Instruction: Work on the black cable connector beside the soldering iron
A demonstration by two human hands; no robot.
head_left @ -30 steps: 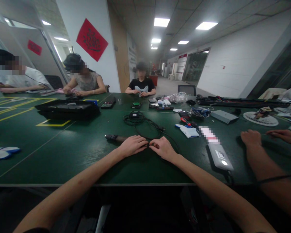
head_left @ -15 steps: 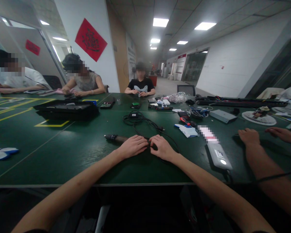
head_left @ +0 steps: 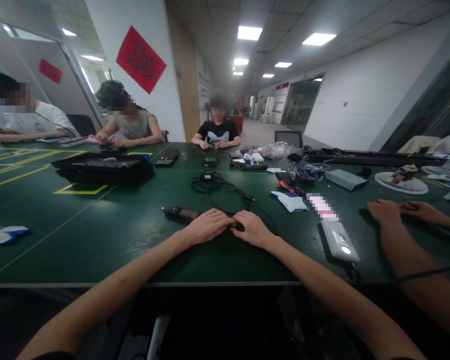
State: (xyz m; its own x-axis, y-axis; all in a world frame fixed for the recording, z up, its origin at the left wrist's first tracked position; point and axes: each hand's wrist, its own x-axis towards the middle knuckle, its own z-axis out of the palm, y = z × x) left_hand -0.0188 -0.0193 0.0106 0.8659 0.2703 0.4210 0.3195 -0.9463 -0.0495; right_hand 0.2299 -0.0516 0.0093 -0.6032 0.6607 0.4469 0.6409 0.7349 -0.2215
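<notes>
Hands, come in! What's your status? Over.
Left hand and right hand, fingertips close together, grips unclear. Dark tool on table, rear end under left hand. Black cable looped just beyond.

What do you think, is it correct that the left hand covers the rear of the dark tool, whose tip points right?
No: the tip points left in the head view; the left hand does cover the rear of the dark tool.
</notes>
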